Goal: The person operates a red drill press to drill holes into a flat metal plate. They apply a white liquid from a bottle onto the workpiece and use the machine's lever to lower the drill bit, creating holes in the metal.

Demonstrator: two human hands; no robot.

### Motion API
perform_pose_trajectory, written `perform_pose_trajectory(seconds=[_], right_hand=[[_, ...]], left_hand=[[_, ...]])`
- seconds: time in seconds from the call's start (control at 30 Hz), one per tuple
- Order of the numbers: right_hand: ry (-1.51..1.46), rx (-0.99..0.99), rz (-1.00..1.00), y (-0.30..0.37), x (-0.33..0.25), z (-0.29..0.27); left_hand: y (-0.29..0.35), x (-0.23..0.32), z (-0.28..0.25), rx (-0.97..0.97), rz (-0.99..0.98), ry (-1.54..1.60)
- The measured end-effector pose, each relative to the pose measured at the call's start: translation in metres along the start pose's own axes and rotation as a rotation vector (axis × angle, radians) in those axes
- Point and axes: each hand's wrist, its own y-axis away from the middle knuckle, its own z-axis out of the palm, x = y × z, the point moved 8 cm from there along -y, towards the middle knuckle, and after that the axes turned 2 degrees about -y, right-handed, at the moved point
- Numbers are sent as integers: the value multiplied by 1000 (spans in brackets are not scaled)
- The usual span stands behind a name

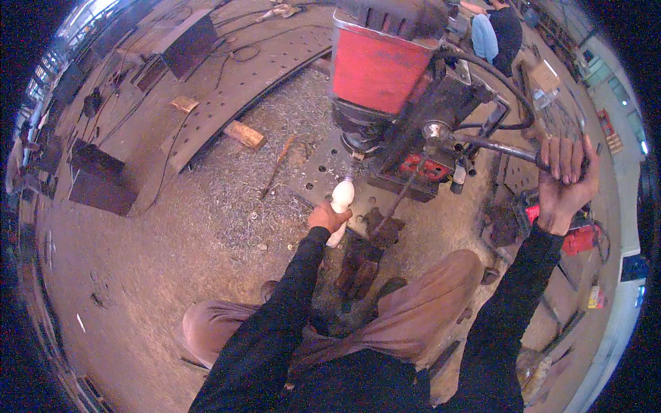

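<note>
A magnetic drill (382, 69) with a red motor housing stands on a steel plate (310, 168) that has several drilled holes. My left hand (330, 217) is closed round a white bottle (342, 197), its narrow tip pointing at the spot under the drill's spindle (358, 153). My right hand (568, 172) is raised at the right, with its fingers wrapped round the end of the drill's feed handle (502, 146). Whether the drill bit touches the plate cannot be made out.
Metal shavings (234, 186) cover the floor left of the plate. A wooden block (244, 135) lies beside a long perforated steel plate (227, 96). A black cable (516, 89) loops behind the drill. Another person (506, 34) is at the far right. A red machine (582, 239) sits beyond my right forearm.
</note>
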Motion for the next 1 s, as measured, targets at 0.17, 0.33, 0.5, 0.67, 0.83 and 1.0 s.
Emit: perform_pose_trajectory(seconds=[0.17,0.33,0.5,0.67,0.83,1.0], right_hand=[[52,38,-6,0,-1,-4],[22,-8,8,0,1,0],[26,25,13,1,2,0],[4,14,21,0,4,5],[30,21,-7,0,0,0],[15,50,-13,0,1,2]], left_hand=[[0,1,2,-18,8,19],[-1,-2,1,12,25,50],[2,1,0,-16,3,24],[2,-2,-5,18,26,30],[5,5,-5,-21,14,11],[5,2,-6,-51,-25,-20]])
